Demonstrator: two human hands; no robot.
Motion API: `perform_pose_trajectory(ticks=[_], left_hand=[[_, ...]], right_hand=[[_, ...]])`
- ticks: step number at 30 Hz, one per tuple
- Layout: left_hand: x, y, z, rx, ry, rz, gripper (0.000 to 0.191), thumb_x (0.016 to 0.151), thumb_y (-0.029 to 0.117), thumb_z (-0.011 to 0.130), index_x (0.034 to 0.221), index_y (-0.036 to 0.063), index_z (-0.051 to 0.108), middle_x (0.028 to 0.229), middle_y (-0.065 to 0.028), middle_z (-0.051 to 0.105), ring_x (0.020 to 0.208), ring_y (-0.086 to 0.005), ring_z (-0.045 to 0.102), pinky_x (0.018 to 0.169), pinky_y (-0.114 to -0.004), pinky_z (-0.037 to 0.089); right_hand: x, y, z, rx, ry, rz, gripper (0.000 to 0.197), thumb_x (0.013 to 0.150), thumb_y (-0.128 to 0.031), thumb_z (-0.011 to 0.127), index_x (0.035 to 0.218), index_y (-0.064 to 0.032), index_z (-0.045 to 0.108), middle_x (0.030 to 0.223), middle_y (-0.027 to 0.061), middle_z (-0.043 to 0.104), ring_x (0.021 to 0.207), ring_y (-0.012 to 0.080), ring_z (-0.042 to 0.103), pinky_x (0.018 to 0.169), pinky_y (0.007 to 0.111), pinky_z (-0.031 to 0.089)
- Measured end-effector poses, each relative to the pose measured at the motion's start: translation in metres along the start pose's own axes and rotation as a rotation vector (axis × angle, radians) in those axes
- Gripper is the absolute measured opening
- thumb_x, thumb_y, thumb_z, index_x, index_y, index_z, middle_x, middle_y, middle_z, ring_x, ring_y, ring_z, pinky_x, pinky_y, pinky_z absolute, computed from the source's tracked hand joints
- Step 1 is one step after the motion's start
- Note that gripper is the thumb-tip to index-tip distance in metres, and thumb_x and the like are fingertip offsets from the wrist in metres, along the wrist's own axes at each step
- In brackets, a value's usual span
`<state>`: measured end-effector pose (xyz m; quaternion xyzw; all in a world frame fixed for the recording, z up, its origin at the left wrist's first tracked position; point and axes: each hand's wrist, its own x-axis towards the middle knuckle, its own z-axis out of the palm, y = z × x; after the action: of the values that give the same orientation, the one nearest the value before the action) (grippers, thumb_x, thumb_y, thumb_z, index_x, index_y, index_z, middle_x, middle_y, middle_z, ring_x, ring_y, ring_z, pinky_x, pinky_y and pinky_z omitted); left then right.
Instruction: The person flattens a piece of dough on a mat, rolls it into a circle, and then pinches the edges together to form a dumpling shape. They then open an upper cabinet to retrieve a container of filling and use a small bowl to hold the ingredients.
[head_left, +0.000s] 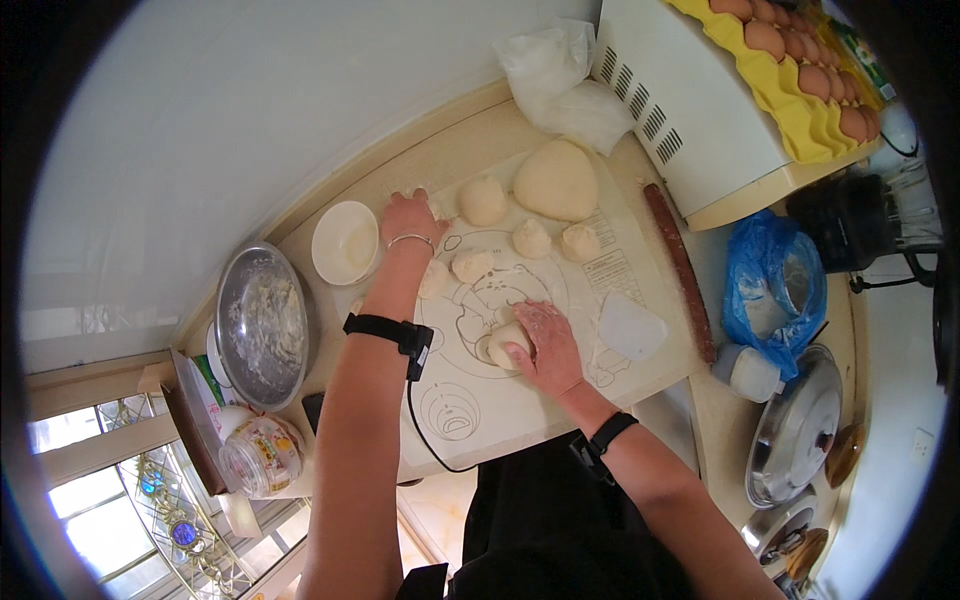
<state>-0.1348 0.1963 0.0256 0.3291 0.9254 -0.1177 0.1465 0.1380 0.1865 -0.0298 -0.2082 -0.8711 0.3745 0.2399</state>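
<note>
My right hand (551, 346) wraps around a smooth piece of white dough (504, 348) on the printed dough mat (517, 412), its thumb along the near side. My left hand (409, 219) reaches to the far left edge of the mat, just right of a white bowl (345, 244). What lies under its fingers is hidden. Small dough lumps (472, 265) sit between my hands, one partly behind my left forearm. Farther back are a round dough ball (482, 201), two small peaked pieces (532, 238) and a large dough mound (556, 180). A translucent scraper (632, 327) lies right of my right hand.
A floury rolling pin (679, 274) lies along the right, beside a blue plastic bag (772, 289). At left are a dough-smeared metal basin (262, 326) and a plastic jar (262, 457). A white appliance (697, 97) carrying an egg tray (765, 75) bounds the back right.
</note>
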Motion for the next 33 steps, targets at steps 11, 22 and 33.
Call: perform_pose_trajectory(ticks=[11, 22, 33], left_hand=[[-0.043, 0.0, 0.021, -0.248, 0.483, 0.239, 0.068, 0.075, 0.039, 0.065, 0.131, 0.0071, 0.041, 0.126, -0.0234, 0.045, 0.118, -0.0349, 0.042, 0.099, -0.04, 0.035], [-0.017, 0.124, 0.003, -0.398, 0.178, 0.411, 0.078, 0.075, 0.037, 0.067, 0.135, 0.0035, 0.032, 0.135, -0.0207, 0.036, 0.122, -0.034, 0.038, 0.101, -0.039, 0.033], [-0.002, 0.16, -0.011, -0.208, -0.059, 0.405, 0.097, 0.07, 0.045, 0.07, 0.142, 0.0069, 0.017, 0.136, -0.0248, 0.032, 0.126, -0.0353, 0.034, 0.104, -0.039, 0.03]], right_hand=[[0.002, -0.003, -0.005, 0.026, 0.0, -0.07, 0.049, 0.081, -0.035, 0.059, 0.116, -0.0021, 0.049, 0.118, 0.0153, 0.053, 0.112, 0.0343, 0.046, 0.1, 0.045, 0.032], [-0.001, -0.005, 0.001, 0.004, -0.05, -0.071, 0.058, 0.078, -0.038, 0.06, 0.119, 0.0017, 0.047, 0.12, 0.0207, 0.05, 0.11, 0.0373, 0.045, 0.1, 0.045, 0.032], [-0.006, 0.005, -0.004, -0.017, -0.07, -0.123, 0.059, 0.078, -0.042, 0.06, 0.119, -0.0007, 0.05, 0.118, 0.0202, 0.051, 0.11, 0.037, 0.046, 0.101, 0.045, 0.032]])
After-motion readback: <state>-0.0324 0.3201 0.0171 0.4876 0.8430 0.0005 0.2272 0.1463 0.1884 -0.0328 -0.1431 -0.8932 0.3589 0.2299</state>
